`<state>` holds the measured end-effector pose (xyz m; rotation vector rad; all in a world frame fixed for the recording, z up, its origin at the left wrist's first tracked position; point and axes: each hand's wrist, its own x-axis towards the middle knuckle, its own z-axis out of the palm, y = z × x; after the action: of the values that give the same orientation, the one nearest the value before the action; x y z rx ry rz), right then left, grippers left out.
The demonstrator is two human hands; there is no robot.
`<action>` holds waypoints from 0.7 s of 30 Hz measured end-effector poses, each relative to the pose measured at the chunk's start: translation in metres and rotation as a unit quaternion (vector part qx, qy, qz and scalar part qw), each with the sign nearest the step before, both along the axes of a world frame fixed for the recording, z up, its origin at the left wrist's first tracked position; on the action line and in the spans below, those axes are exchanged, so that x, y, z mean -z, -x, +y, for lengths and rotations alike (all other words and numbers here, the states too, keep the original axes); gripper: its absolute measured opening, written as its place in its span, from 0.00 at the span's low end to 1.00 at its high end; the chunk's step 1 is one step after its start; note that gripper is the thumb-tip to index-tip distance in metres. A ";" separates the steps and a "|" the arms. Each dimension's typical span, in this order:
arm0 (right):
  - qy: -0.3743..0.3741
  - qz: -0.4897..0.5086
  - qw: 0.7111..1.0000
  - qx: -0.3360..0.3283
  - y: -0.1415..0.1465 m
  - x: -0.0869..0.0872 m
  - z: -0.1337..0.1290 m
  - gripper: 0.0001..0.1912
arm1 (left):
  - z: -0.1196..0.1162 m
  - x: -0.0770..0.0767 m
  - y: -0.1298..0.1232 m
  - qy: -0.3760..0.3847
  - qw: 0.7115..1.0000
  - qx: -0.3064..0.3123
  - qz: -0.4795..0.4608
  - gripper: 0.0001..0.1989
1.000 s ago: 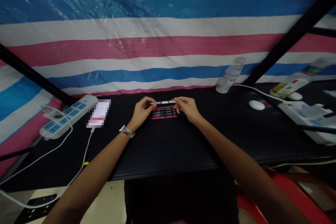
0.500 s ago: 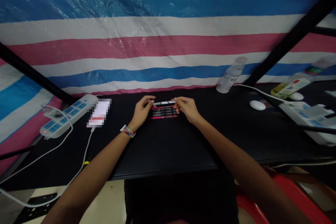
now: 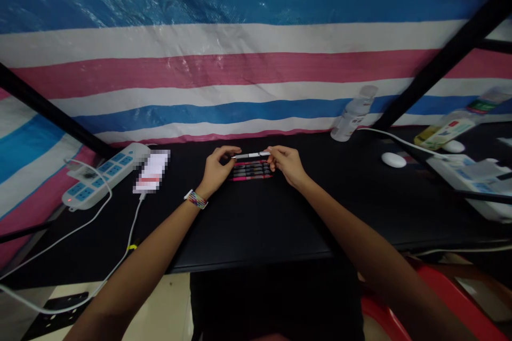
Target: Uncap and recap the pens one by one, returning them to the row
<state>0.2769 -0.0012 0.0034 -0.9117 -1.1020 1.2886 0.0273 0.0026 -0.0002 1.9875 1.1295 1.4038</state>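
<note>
Striped sheeting [image 3: 256,72] hangs behind a black tabletop [image 3: 256,224]. At left, a person's left hand [image 3: 217,172], a woven band [image 3: 196,199] on its wrist, curves in with thumb and forefinger parted around the left end of a white pen [image 3: 252,155]; whether they touch it cannot be told. Between the hands, nearer neither, the pen runs crosswise, just beyond a row of pens [image 3: 252,172] lying parallel to it. At right, the right hand [image 3: 289,165] pinches the pen's other end, forearm slanting inward.

The head camera looks forward and down
</note>
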 end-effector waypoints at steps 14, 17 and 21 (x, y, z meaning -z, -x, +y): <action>0.003 0.017 1.000 0.008 0.001 0.003 0.000 0.18 | -0.003 0.001 -0.001 0.005 1.000 -0.010 0.014 0.04; 0.002 0.017 1.000 0.000 0.001 0.003 0.000 0.18 | -0.002 0.001 -0.001 0.008 1.000 -0.002 0.005 0.03; -0.002 0.024 1.000 -0.007 0.001 0.002 -0.001 0.20 | -0.001 0.002 -0.002 0.042 0.999 0.004 -0.015 0.08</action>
<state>0.2761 -0.0021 0.0018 -0.8672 -1.0735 1.3128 0.0288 0.0012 -0.0026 1.9047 1.1475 1.3563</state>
